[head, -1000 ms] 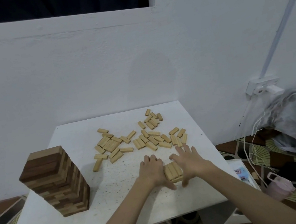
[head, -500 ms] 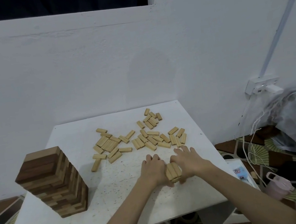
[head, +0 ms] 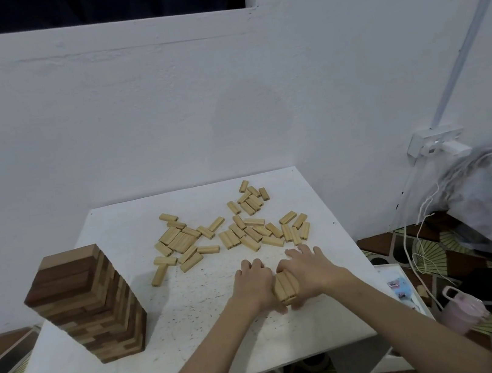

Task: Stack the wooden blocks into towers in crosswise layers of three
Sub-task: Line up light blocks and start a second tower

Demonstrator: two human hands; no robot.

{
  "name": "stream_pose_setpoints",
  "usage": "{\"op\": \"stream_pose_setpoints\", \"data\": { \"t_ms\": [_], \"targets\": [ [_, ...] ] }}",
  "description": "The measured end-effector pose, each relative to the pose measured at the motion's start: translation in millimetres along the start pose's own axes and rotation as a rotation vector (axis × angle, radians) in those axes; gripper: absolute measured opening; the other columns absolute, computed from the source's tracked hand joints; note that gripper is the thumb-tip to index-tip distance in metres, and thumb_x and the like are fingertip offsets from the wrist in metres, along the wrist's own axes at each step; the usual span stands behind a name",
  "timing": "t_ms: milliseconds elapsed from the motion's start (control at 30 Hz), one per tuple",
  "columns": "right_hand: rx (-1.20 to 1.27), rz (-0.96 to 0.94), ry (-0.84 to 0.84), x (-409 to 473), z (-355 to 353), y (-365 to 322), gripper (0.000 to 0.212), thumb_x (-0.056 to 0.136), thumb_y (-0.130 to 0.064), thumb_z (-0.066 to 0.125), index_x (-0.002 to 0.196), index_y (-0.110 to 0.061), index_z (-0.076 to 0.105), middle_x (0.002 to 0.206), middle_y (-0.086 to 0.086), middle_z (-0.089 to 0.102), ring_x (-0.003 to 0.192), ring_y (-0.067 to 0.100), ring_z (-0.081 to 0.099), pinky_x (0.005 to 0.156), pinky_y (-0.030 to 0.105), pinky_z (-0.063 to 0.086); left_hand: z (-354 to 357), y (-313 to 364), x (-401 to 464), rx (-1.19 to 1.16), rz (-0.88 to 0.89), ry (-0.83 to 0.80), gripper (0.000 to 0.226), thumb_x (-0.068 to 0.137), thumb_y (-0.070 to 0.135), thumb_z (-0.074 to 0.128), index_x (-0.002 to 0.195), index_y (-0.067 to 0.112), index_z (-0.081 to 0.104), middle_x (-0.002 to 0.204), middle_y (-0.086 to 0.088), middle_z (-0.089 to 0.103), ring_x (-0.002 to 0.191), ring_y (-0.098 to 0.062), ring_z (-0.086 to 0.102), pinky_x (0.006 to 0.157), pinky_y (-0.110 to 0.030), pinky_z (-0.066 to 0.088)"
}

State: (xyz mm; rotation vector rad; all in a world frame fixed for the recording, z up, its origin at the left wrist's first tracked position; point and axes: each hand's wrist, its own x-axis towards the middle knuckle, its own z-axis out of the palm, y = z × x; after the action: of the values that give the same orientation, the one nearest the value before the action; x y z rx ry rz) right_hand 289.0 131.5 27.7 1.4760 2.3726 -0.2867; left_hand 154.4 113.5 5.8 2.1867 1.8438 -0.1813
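Near the table's (head: 347, 315) front-right edge, a small stack of light blocks (head: 286, 287) is squeezed between the left hand (head: 253, 284) and right hand (head: 310, 272), both curled round it, probably to square the layers (loose blocks (head: 232, 230) wait behind).

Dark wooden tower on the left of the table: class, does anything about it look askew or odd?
Yes. The dark tower appears to lean left towards its top, though the wide-angle lens may exaggerate this. Its side faces look uneven, with some block ends stepped in or out. It stands apart from both hands, the left hand and right hand, which press a small pale stack.
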Motion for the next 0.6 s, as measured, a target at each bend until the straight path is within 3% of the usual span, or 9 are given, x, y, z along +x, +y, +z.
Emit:
{"op": "stream_pose_setpoints", "data": {
  "t_ms": [600],
  "targets": [
    [-0.022, 0.005, -0.014, 3.8, 2.6, -3.5, 0.071, 0.074, -0.048, 0.074, 0.132, -0.023, 0.043, 0.142, 0.005, 0.035, 0.135, 0.029, 0.025, 0.108, 0.048, 0.021, 2.1, 1.4, -0.7, -0.013, -0.014, -0.006, 0.071, 0.070, 0.053, 0.073, 0.123, 0.011, 0.052, 0.128, -0.006, 0.043, 0.121, -0.027, 0.033, 0.099, -0.037, 0.036]
  ]
}}
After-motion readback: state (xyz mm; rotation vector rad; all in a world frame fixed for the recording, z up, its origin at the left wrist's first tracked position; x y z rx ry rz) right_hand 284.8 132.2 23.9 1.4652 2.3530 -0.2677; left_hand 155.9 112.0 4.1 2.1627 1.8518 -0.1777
